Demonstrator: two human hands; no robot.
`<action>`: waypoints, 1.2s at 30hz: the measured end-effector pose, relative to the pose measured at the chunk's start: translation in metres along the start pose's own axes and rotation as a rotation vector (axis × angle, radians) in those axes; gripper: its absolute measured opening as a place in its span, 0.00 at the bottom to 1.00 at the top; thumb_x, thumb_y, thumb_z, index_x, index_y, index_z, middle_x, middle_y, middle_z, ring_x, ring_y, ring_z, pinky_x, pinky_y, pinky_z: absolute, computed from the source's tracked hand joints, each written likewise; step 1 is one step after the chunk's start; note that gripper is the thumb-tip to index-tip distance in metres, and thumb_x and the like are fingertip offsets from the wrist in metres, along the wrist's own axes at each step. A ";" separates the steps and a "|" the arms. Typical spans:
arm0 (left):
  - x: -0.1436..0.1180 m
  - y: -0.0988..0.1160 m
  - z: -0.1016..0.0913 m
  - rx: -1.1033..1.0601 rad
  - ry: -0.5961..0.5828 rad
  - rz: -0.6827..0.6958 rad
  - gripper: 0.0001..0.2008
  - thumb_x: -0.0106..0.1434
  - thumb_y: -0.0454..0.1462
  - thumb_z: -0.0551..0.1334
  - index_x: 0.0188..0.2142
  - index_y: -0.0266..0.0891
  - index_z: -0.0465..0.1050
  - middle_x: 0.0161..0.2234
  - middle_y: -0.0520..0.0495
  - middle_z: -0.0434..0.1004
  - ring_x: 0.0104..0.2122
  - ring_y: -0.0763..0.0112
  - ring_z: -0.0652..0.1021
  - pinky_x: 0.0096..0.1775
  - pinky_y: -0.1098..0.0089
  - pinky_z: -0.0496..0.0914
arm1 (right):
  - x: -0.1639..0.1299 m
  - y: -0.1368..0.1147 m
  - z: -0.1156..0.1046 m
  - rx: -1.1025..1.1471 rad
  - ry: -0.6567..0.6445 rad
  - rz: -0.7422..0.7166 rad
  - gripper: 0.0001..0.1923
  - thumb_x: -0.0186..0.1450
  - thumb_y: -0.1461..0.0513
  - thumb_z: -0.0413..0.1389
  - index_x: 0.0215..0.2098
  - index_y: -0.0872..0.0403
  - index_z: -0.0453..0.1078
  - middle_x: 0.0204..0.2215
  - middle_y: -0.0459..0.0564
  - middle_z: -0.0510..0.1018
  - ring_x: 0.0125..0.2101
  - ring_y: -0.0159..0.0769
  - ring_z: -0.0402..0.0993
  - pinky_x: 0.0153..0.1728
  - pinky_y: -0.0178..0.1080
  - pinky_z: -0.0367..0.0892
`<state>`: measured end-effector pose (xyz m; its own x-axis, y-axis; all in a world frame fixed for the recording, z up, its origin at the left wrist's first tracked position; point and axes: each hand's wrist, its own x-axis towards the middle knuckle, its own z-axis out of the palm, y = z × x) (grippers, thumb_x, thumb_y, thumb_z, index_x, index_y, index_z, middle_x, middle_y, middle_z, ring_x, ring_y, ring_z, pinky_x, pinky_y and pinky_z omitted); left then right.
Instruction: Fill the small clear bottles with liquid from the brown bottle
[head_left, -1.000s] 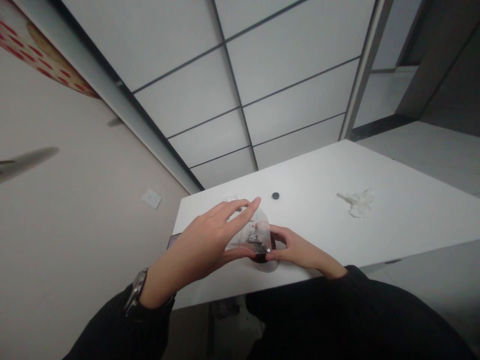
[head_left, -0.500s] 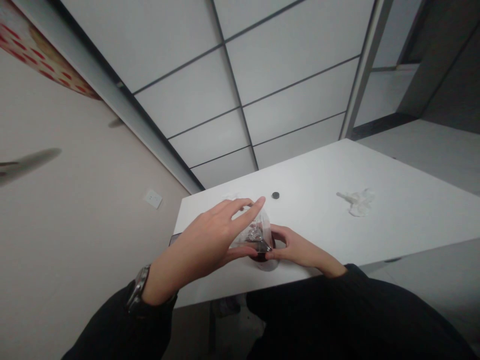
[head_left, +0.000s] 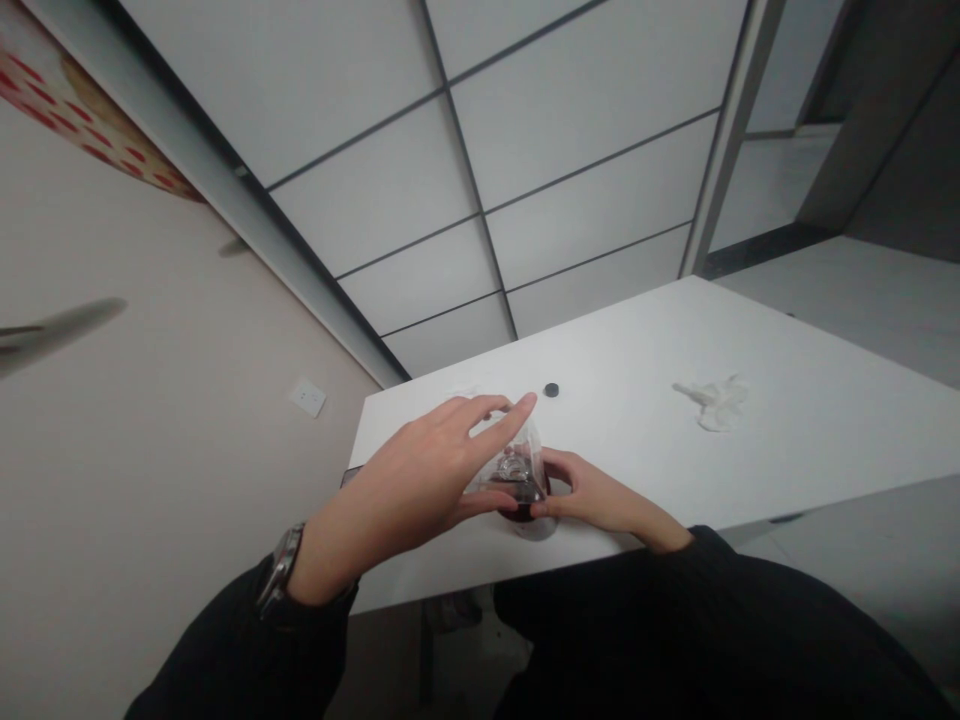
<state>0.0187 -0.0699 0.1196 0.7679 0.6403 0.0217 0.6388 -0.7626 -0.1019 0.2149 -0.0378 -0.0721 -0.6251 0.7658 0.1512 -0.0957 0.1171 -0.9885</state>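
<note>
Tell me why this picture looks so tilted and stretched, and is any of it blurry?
Head view: the wide lens bends the scene, so floor tiles fan out overhead and the white table slants. Light is soft and even, shadows faint. The left hand and right hand are fairly sharp; the clear object with dark contents between them is too small to make out.

Office, white table, tiled floor

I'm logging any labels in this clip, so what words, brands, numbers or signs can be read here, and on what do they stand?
None can be read.
The clear container held between the left hand and right hand: no legible label.
The small black cap on the white table: no marking shows.
The wristwatch: face too small to read.
The wall poster: red pattern only, no text.
</note>
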 end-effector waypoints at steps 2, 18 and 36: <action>0.001 0.000 0.000 0.004 0.001 0.000 0.40 0.68 0.46 0.69 0.72 0.39 0.54 0.62 0.32 0.72 0.62 0.49 0.74 0.58 0.53 0.74 | 0.000 0.000 0.000 0.003 0.002 0.004 0.27 0.58 0.50 0.70 0.52 0.51 0.76 0.45 0.51 0.81 0.46 0.48 0.75 0.54 0.54 0.68; 0.007 0.002 -0.006 0.024 -0.034 0.010 0.40 0.67 0.46 0.70 0.71 0.40 0.55 0.62 0.34 0.73 0.59 0.51 0.76 0.56 0.56 0.75 | 0.001 0.004 0.006 0.184 0.028 0.026 0.57 0.55 0.52 0.73 0.74 0.50 0.50 0.56 0.57 0.78 0.59 0.54 0.72 0.63 0.61 0.64; 0.010 0.002 -0.011 -0.003 -0.072 -0.004 0.40 0.66 0.44 0.70 0.71 0.39 0.56 0.63 0.33 0.72 0.61 0.51 0.75 0.57 0.56 0.73 | 0.002 0.004 0.005 0.225 -0.002 0.006 0.60 0.55 0.51 0.73 0.75 0.48 0.46 0.68 0.60 0.68 0.67 0.54 0.65 0.70 0.62 0.51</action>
<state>0.0283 -0.0663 0.1301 0.7599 0.6481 -0.0491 0.6420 -0.7602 -0.0995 0.2090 -0.0386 -0.0761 -0.6274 0.7651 0.1452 -0.2620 -0.0317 -0.9646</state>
